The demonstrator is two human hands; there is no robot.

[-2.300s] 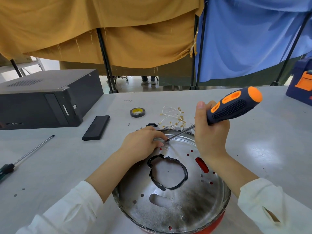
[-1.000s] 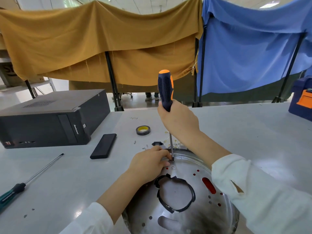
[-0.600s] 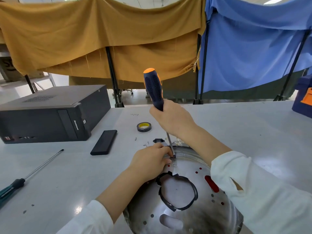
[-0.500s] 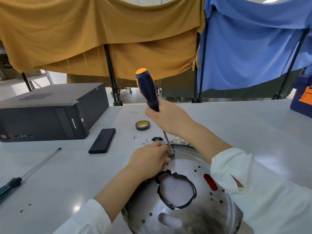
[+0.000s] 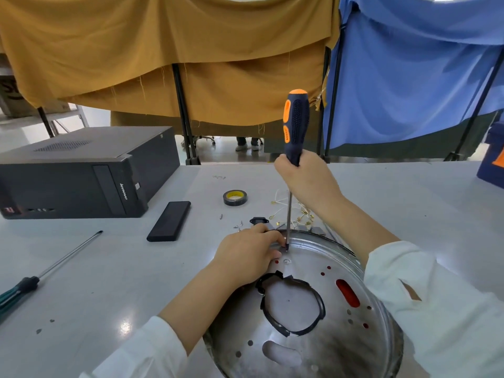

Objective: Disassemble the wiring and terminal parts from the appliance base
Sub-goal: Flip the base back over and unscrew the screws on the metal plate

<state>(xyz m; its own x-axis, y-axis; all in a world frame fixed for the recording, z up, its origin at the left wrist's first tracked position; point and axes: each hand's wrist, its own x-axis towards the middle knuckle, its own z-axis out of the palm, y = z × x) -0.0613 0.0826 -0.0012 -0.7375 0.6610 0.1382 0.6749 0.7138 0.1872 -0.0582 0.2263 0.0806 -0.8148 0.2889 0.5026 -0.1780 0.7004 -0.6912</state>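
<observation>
Gripping the screwdriver handle, my right hand stands it upright while my left hand pinches the stiff, slippery appliance base rim (thin, likely sharp) mid-frame.

Appliance base cut off below, green screwdriver handle cropped left, screw head too small.

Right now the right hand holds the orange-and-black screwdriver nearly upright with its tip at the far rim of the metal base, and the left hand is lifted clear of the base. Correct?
Not quite. The head view shows the left hand resting on the metal base, beside the tip of the screwdriver. The right hand is as described.
</observation>
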